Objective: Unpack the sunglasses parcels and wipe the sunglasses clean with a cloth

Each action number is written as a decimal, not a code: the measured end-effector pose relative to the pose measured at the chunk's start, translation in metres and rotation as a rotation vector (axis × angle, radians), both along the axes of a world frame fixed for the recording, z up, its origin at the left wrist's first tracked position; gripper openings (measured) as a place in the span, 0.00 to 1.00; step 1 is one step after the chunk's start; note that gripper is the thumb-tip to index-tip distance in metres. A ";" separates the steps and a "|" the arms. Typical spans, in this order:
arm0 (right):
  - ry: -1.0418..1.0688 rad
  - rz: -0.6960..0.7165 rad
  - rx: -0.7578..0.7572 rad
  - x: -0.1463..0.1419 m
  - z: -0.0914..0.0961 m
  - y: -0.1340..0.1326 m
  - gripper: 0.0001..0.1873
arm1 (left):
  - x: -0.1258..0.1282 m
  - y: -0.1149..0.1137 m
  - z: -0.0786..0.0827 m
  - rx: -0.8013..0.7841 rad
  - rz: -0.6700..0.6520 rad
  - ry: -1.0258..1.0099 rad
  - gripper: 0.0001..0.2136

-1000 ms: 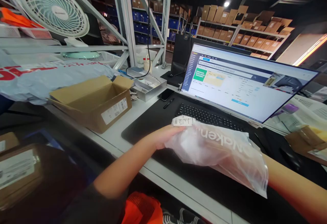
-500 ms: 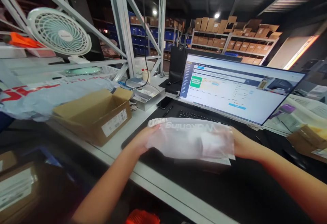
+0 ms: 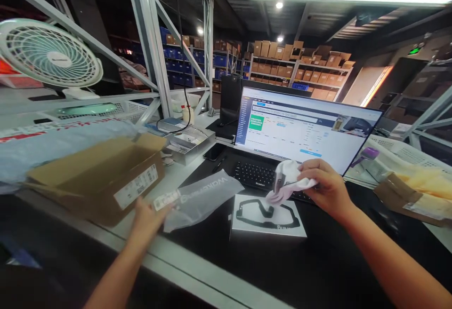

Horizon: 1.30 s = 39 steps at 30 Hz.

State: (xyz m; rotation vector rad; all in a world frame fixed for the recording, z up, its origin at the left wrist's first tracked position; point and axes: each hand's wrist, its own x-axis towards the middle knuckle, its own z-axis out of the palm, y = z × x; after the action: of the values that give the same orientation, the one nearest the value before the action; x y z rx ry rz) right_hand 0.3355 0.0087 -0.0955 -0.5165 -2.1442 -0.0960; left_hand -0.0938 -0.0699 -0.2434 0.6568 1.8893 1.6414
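My left hand (image 3: pixel 148 219) grips one end of a translucent plastic bag (image 3: pixel 205 201), which stretches flattened across the black desk mat (image 3: pixel 219 257). My right hand (image 3: pixel 325 186) pinches a crumpled white cloth (image 3: pixel 291 175) with a grey patch, held up before the monitor; what kind of cloth it is, I cannot tell. Below the cloth lies a flat white box (image 3: pixel 268 229) printed with a black goggle-shaped outline. The bag's left end is partly covered by my left hand.
An open cardboard box (image 3: pixel 106 177) with a label stands at the left. Behind the mat's objects are a keyboard (image 3: pixel 252 175) and a monitor (image 3: pixel 282 130). A phone (image 3: pixel 214 151) and metal tray (image 3: pixel 192 146) lie farther back. A computer mouse (image 3: pixel 386 219) and another carton (image 3: pixel 406 201) are right.
The white box and cloth have come out of the plastic bag. The box now lies on the mat, my right hand has lifted the cloth, and my left hand has drawn the bag leftward.
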 end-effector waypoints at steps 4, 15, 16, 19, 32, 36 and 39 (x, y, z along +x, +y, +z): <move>-0.059 0.200 0.278 -0.037 -0.014 -0.009 0.14 | 0.033 -0.019 0.022 0.203 0.099 0.575 0.35; 0.074 0.264 -0.094 -0.106 -0.037 -0.019 0.16 | 0.142 -0.009 0.070 0.455 -0.650 0.162 0.25; 0.058 0.250 -0.120 -0.105 -0.037 -0.019 0.15 | 0.144 -0.007 0.072 0.454 -0.631 0.138 0.25; 0.036 0.212 -0.156 -0.098 -0.037 -0.018 0.14 | 0.146 -0.001 0.073 0.482 -0.649 0.148 0.23; -0.012 -0.032 0.101 -0.078 -0.063 -0.021 0.13 | 0.153 0.010 0.049 0.402 -0.658 -0.101 0.23; 0.046 0.081 0.212 -0.072 -0.068 -0.024 0.08 | 0.156 0.009 0.048 0.404 -0.644 -0.049 0.22; 0.063 0.094 0.296 -0.064 -0.072 -0.026 0.10 | 0.159 0.006 0.050 0.400 -0.645 0.082 0.19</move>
State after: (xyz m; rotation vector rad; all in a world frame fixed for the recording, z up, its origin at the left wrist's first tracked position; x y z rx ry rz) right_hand 0.2711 -0.0171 -0.1672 -0.2425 -2.0432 -0.3345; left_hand 0.0650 -0.0643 -0.1936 1.3476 1.1974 1.5580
